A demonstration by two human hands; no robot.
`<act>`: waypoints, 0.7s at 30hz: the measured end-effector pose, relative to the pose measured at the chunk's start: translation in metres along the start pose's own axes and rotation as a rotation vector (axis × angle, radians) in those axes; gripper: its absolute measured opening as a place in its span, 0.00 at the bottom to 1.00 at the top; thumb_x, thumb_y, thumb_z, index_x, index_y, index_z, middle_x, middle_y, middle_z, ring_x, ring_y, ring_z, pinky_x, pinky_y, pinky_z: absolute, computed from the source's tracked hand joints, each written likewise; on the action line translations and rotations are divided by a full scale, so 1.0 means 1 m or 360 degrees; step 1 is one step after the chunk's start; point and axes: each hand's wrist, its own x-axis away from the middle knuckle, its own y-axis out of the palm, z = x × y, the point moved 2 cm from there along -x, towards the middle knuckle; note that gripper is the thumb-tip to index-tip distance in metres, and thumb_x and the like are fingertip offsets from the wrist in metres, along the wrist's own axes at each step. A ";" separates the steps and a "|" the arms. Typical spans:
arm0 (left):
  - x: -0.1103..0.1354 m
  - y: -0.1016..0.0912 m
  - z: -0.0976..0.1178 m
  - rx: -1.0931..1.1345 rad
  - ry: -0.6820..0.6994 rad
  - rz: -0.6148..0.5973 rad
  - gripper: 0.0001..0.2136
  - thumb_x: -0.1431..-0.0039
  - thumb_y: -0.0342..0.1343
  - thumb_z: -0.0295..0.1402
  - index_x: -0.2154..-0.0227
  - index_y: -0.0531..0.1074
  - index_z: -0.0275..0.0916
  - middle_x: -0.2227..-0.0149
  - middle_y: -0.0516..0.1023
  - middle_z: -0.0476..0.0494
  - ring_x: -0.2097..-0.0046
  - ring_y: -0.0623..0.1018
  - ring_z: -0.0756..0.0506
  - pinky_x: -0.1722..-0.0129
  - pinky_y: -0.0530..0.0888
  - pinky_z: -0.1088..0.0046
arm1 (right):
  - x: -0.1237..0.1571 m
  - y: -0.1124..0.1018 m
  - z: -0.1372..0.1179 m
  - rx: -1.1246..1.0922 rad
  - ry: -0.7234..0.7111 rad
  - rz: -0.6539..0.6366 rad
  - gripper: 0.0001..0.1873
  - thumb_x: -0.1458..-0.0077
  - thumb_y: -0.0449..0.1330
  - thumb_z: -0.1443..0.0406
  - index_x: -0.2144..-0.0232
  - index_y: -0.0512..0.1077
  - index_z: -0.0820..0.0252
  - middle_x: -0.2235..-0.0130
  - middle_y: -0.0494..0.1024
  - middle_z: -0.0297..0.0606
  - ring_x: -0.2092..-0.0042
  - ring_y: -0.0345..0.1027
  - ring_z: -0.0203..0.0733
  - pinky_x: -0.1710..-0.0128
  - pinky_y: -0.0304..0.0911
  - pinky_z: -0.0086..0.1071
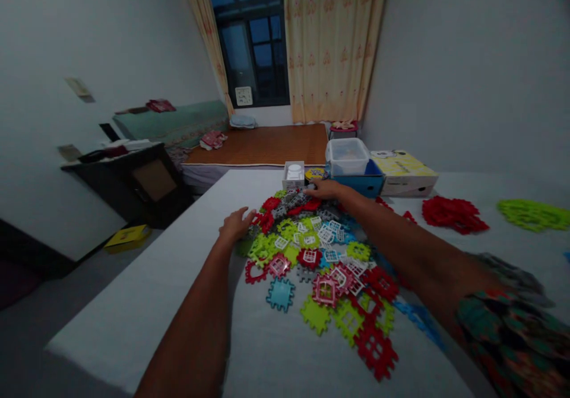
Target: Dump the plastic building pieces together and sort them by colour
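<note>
Interlocking plastic building pieces lie in a loose heap on the white-covered table. My left hand rests at the heap's left edge, its fingers apart and touching red pieces. At the far side, my right hand has its fingers bent around a small grey building piece. More grey pieces lie just below it. Nearer to me are green pieces, white window-shaped pieces, a blue square piece and a red window piece.
Behind the heap stand a small white box, a clear plastic tub on a blue box, and a yellow-white carton. Sorted red pieces and green pieces lie to the right, grey pieces beside my right arm.
</note>
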 end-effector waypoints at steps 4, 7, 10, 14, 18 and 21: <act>0.002 0.020 0.020 0.0116 0.0159 -0.0137 0.24 0.39 0.50 0.51 0.48 0.73 0.43 0.51 0.81 0.41 0.49 0.79 0.40 0.50 0.74 0.64 | 0.004 0.003 0.002 -0.0082 -0.0051 -0.0173 0.42 0.57 0.70 0.49 0.42 0.67 0.57 0.47 0.77 0.47 0.51 0.74 0.52 0.54 0.69 0.37; 0.005 0.030 0.045 0.0365 0.0299 -0.0254 0.27 0.39 0.50 0.52 0.45 0.72 0.39 0.47 0.78 0.41 0.47 0.77 0.39 0.47 0.73 0.64 | 0.023 0.002 0.002 -0.0305 -0.0199 -0.0285 0.37 0.53 0.70 0.58 0.42 0.66 0.56 0.49 0.78 0.43 0.53 0.74 0.47 0.56 0.69 0.33; 0.014 0.033 0.070 0.0663 0.0434 -0.0335 0.29 0.41 0.52 0.53 0.45 0.72 0.36 0.44 0.76 0.39 0.44 0.75 0.38 0.42 0.70 0.60 | 0.050 -0.002 -0.004 -0.0478 -0.0371 -0.0343 0.34 0.51 0.68 0.60 0.42 0.66 0.57 0.47 0.77 0.43 0.49 0.73 0.47 0.52 0.68 0.34; 0.034 0.030 0.102 0.0791 0.0691 -0.0495 0.26 0.39 0.54 0.49 0.44 0.70 0.39 0.42 0.74 0.40 0.42 0.73 0.39 0.41 0.69 0.58 | 0.095 -0.017 -0.014 -0.0519 -0.0562 -0.0333 0.37 0.50 0.68 0.58 0.39 0.62 0.55 0.43 0.73 0.43 0.44 0.69 0.47 0.46 0.64 0.37; 0.049 0.021 0.120 0.0855 0.0914 -0.0665 0.21 0.37 0.53 0.44 0.44 0.70 0.41 0.43 0.75 0.41 0.44 0.74 0.41 0.42 0.69 0.58 | 0.148 -0.031 -0.025 -0.0510 -0.0707 -0.0316 0.40 0.49 0.68 0.59 0.36 0.59 0.50 0.38 0.68 0.41 0.40 0.64 0.49 0.42 0.61 0.39; 0.047 0.019 0.116 0.0808 0.0989 -0.0647 0.16 0.38 0.53 0.41 0.51 0.75 0.43 0.46 0.77 0.42 0.43 0.74 0.41 0.41 0.68 0.57 | 0.187 -0.032 -0.029 -0.0505 -0.0842 -0.0334 0.35 0.45 0.64 0.62 0.36 0.60 0.49 0.37 0.66 0.40 0.39 0.62 0.47 0.40 0.59 0.38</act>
